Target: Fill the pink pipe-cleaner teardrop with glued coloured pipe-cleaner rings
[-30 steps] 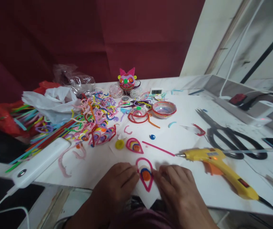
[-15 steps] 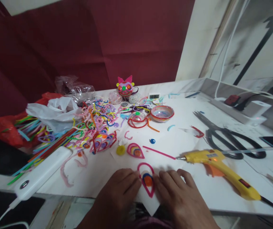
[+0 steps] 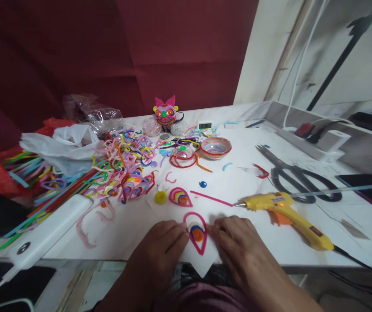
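At the table's front edge lies a teardrop of pink pipe cleaner with an orange coil and a blue arc inside, on a piece of white paper whose corner points toward me. My left hand has its fingers closed on the teardrop's left side. From the right, my right hand pinches the opposite side, its fingertips partly hidden. Just beyond lies a similar finished pink teardrop, beside a yellow coil. A straight pink pipe cleaner reaches to the nozzle of a yellow glue gun.
Black-handled scissors lie behind the glue gun, near a phone. A heap of pipe-cleaner pieces covers the left, behind a white device. A bowl and a lion-head figure stand farther back.
The whole view has shifted slightly, so things sit a little higher and to the left. Both hands keep hold of the pink teardrop; the right fingers have drawn closer together.
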Available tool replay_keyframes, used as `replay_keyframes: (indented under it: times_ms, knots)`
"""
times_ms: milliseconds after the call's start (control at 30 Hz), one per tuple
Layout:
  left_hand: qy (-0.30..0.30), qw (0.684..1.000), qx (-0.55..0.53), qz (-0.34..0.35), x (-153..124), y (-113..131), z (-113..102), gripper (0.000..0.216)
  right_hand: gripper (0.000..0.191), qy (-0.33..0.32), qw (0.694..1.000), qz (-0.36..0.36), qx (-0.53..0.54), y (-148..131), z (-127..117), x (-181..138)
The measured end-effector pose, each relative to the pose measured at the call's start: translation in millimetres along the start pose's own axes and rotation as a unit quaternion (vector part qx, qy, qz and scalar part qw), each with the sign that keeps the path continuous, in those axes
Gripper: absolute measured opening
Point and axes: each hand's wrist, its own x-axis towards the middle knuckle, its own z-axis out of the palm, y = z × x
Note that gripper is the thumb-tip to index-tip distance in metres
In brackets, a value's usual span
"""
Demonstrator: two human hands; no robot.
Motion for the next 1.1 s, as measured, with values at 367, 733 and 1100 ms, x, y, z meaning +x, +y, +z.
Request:
replay_keyframes:
  times_ms: [367, 733, 1100]
  knots:
    - [0.002, 1.0, 0.009, -0.003, 0.9, -0.1, -0.3, 0.031, 0.014, -0.063, 0.998, 0.019, 0.019, 2.0, -7.1, 14.9]
    - [0.0, 1.0, 0.001, 0.003, -2.1, -1.9, 2.4, 0.028, 0.01, -0.135, 0.986, -0.072, -0.068, 13.5, -9.3, 42.2]
    - [-0.002, 1.0, 0.002, 0.007, -0.4, -1.9, 1.4, 0.032, 0.011, -0.139, 0.985, -0.083, -0.065, 13.7, -11.6, 41.2]
